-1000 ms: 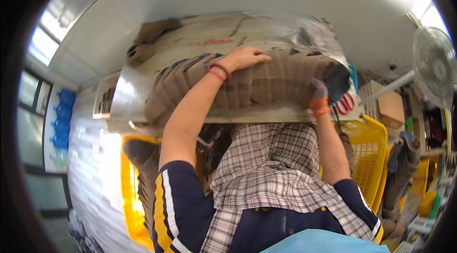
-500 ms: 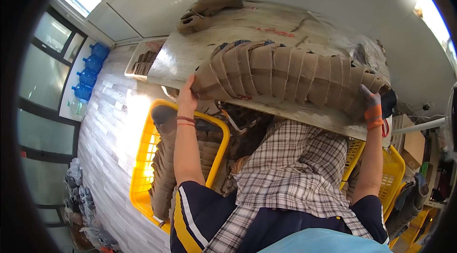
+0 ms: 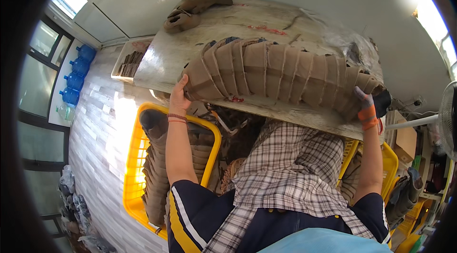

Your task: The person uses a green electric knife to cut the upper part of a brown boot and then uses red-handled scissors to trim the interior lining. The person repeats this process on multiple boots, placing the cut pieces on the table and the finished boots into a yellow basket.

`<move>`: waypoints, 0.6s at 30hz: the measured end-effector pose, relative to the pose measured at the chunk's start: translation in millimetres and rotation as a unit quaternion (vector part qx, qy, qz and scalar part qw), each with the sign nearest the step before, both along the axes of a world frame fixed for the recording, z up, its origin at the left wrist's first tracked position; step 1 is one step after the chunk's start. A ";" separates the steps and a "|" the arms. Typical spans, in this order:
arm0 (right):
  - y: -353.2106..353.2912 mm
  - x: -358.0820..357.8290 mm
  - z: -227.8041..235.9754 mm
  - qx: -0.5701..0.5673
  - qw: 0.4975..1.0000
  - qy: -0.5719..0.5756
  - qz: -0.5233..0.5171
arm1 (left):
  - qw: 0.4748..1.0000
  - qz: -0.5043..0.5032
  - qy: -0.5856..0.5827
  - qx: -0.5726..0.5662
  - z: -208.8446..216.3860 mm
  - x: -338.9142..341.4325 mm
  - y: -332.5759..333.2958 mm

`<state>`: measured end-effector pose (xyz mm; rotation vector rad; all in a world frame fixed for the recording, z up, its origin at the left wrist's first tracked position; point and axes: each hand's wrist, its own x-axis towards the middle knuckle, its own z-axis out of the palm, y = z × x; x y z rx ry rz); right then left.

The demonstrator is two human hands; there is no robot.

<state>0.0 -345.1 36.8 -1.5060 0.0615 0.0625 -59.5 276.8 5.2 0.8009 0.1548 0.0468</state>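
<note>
A long, curved row of overlapping brown suede-like pieces (image 3: 264, 69), resembling nested boot shafts, lies along the near edge of the worktable (image 3: 216, 27). My bare left hand (image 3: 179, 97) grips its left end. At the right end, my right hand (image 3: 366, 109), in a grey-and-orange glove, is closed on the last pieces, beside a dark opening in the row. Some fingers of both hands are hidden behind the material.
Far left on the table lie rolled brown pieces (image 3: 183, 20); crumpled clear plastic (image 3: 354, 46) is at the right. A yellow basket (image 3: 129, 184) of similar pieces stands below left, more yellow baskets (image 3: 391, 162) at right. A white box (image 3: 116, 69) and fan (image 3: 446, 115) flank the table.
The whole view has shifted slightly, with the table and baskets now a little farther left in it. Both hands keep their hold at the two ends of the row.
</note>
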 end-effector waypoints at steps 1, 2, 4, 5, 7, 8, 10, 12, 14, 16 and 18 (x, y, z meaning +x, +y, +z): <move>14.7 -7.1 9.0 0.022 1.000 0.000 0.005 | 1.000 -0.013 0.001 0.014 4.8 4.9 0.2; 20.8 -10.9 13.3 0.043 0.999 0.001 0.008 | 0.999 -0.026 0.001 0.027 9.1 11.8 -2.4; 21.1 -6.3 8.8 0.051 0.999 -0.017 0.001 | 0.996 -0.072 0.002 0.052 20.1 26.6 -6.3; 19.3 -3.7 8.6 0.052 0.998 -0.025 -0.002 | 0.993 -0.105 0.002 0.059 35.7 33.2 -13.4; 23.1 2.1 20.2 0.082 0.996 -0.022 0.038 | 0.985 -0.154 0.018 0.080 55.6 41.3 -9.3; 15.5 9.0 19.8 0.078 0.995 -0.023 0.057 | 0.980 -0.179 0.030 0.087 60.7 46.6 -3.1; -32.5 30.1 4.0 0.048 0.995 -0.028 0.081 | 0.969 -0.221 0.022 0.107 67.8 50.8 -2.8; -39.8 37.4 -13.4 0.013 0.997 -0.009 0.074 | 0.962 -0.231 -0.004 0.143 70.1 33.8 2.6; -33.7 35.3 -33.0 -0.022 0.999 0.029 0.033 | 0.976 -0.182 0.024 0.114 56.0 12.4 2.3; -27.0 31.8 -44.7 0.005 0.997 0.068 0.022 | 0.987 -0.133 0.047 0.078 47.9 -14.0 -4.4; -70.2 26.5 -40.2 0.094 0.989 0.108 0.033 | 0.986 -0.126 0.078 0.074 43.3 -17.7 -16.0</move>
